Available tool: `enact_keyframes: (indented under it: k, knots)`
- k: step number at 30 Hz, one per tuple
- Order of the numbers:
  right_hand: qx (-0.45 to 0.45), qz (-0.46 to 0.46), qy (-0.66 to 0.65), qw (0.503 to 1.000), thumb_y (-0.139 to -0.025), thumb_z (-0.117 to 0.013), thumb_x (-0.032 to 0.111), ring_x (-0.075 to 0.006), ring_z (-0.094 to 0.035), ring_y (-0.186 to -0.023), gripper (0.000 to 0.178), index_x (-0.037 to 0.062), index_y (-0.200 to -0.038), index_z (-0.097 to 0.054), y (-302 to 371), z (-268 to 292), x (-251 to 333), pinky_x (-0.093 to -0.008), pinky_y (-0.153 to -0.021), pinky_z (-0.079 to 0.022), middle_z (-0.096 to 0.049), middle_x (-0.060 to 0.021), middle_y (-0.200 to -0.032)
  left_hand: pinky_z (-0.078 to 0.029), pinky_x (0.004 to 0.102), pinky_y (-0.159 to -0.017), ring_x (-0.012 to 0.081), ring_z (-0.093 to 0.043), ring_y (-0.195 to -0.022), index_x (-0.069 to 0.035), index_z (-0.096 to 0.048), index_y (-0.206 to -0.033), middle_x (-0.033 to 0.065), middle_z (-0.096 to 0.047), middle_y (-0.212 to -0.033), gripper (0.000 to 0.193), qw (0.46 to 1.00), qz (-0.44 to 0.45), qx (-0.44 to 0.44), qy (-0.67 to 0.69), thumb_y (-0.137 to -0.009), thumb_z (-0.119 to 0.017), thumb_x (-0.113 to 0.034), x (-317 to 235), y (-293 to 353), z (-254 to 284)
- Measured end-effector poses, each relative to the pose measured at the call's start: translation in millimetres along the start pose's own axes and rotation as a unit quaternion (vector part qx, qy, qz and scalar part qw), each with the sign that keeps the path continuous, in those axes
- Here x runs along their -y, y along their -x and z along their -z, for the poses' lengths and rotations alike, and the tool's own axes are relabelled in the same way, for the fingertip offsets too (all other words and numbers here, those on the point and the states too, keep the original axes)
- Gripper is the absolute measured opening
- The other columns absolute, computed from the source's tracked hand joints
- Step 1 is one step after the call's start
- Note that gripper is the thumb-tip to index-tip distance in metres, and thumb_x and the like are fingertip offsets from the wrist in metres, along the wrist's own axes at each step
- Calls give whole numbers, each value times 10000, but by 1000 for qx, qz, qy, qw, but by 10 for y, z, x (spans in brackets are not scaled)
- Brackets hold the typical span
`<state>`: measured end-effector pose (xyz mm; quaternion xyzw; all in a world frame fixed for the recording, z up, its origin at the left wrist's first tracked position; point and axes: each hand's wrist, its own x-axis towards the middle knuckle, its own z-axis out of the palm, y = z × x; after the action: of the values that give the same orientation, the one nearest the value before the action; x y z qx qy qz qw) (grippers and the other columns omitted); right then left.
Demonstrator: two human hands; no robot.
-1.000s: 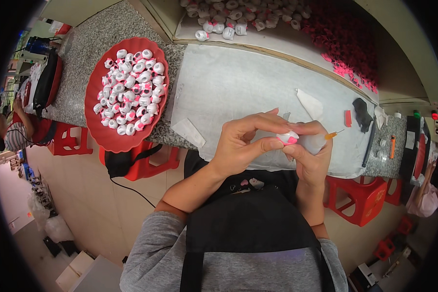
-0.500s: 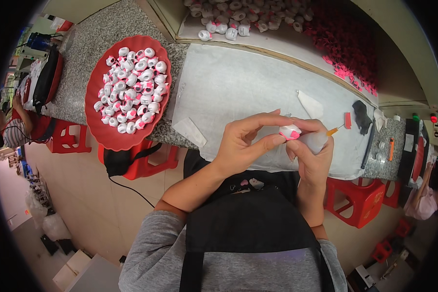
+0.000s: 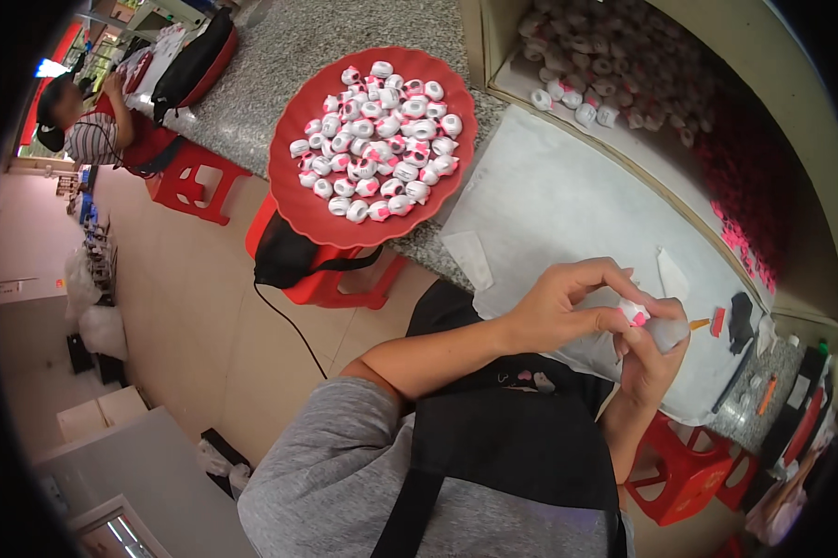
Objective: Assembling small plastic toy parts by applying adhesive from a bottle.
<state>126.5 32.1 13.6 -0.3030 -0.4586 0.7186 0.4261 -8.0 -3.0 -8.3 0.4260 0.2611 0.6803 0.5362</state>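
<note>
Speckled stone tabletop [image 3: 345, 37] carries a red tray [image 3: 298, 200] of beads at ten o'clock. My left hand [image 3: 558, 312] pinches a small pink-and-white bead [image 3: 634, 312]; my right hand [image 3: 650, 358] grips a grey tube [image 3: 666, 331] touching it.

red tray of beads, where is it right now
In the head view the red tray sits upper centre on the speckled counter, left of the white sheet.

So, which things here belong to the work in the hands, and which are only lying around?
In use:
- left hand pinching a small white-and-pink bead-like piece
- right hand gripping a grey squeeze tube with orange nozzle
- round red plastic tray of similar pieces

Lying about:
- black bag on a red plastic stool
- small orange piece on the grey mat
</note>
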Motion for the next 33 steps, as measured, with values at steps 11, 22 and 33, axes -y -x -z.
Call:
enact_keyframes:
  k: [11, 22, 33]
  knots:
    - [-50, -3, 29, 998, -637, -569, -45, -62, -390, -496, 251, 1, -869, -488, -243, -150, -14, -172, -426, -319, -425, -23, -625, -356, 269, -737, 174, -454, -825, -15, -528, -850, 70, -472, -869, 279, 704, -256, -353, -561, -593, -629, 20, -893, -114, 630]
    - [-93, 39, 31, 994, -679, -509, -24, -90, -365, -452, 135, 32, -708, -389, 14, 432, 44, -192, -394, -297, -417, -68, -608, -415, 318, -662, 224, -521, -740, -129, -583, -835, 51, -562, -763, 151, 639, -228, 35, -734, -694, -530, -112, 659, -2168, 499]
    - [-43, 31, -16, 998, -722, -439, 51, -133, -441, -543, 247, -6, -944, -348, 71, 587, 96, -221, -400, -408, -378, -127, -934, -428, 240, -654, 155, -511, -785, -32, -564, -826, 57, -500, -892, 125, 891, -21, 28, -453, -702, -544, -37, 76, -1365, 235]
